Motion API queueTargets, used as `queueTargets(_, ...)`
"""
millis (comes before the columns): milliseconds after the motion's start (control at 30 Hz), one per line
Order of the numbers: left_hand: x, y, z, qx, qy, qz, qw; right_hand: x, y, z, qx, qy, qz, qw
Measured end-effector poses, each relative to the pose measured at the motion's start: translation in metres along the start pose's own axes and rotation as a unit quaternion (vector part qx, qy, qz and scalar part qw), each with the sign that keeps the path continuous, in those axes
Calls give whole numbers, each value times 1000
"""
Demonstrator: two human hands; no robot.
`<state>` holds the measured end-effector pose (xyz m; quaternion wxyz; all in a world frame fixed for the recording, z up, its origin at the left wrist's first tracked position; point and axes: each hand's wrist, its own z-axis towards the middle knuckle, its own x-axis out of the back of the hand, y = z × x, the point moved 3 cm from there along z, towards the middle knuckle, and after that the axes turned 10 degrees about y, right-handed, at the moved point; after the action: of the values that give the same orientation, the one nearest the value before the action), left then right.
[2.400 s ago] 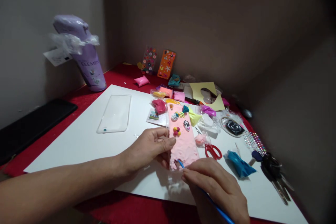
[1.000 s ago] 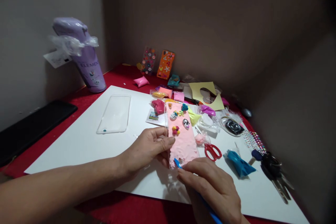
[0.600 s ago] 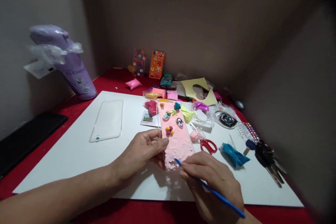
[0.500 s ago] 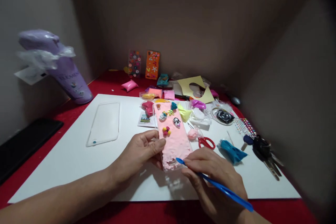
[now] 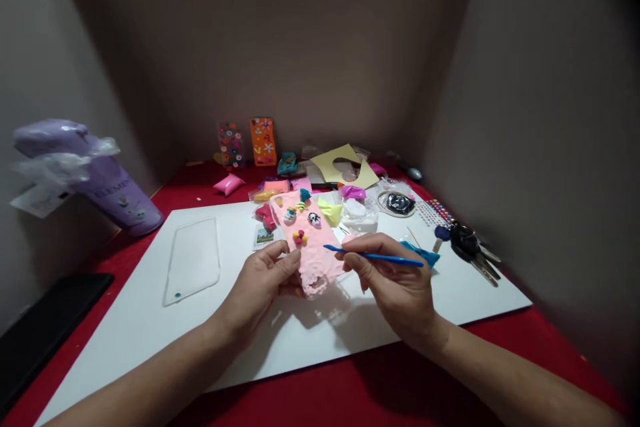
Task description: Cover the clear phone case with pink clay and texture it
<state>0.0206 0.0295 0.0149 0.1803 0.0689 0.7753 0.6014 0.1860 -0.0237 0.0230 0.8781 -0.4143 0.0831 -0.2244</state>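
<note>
My left hand (image 5: pixel 270 273) grips a phone case (image 5: pixel 320 250) by its left edge, tilted above the white board. Pink clay covers the case, with small clay figures on its upper part: a yellow and pink flower (image 5: pixel 300 237), a black-and-white piece (image 5: pixel 315 219) and a teal piece (image 5: pixel 305 195). The clay at the lower end is rough, around an uncovered gap. Between thumb and fingers, my right hand (image 5: pixel 393 273) holds a blue modelling tool (image 5: pixel 390 258). The tool's tip lies over the right middle of the case; whether it touches the clay I cannot tell.
A clear phone case (image 5: pixel 193 263) lies on the white board (image 5: pixel 145 333) at left. Behind are clay packets, including yellow (image 5: pixel 330 211), and a cut yellow sheet (image 5: pixel 325 161). Keys (image 5: pixel 473 247) and gem stickers (image 5: pixel 437 212) lie right. A purple bottle (image 5: pixel 113 197) stands left.
My right hand has lifted the blue tool away from the case's lower end, up toward its middle, and turned it flatter. The left hand keeps its hold. The whole view has shifted.
</note>
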Motion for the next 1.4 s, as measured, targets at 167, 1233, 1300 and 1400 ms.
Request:
queueTargets(167,0,12,-1,-2,-3,13,1000,2,-13,-3,170,-68,-27,983)
queueTargets(1233,-33,-26,50,-45,-14,-52,998,24,23,-2,283,-124,-141,940)
queueTargets(1300,-33,-26,50,-44,-17,-51,998,24,23,-2,282,-116,-149,941)
queueTargets(1400,-34,-26,50,-48,-22,-55,997,24,25,-2,282,-110,-154,940)
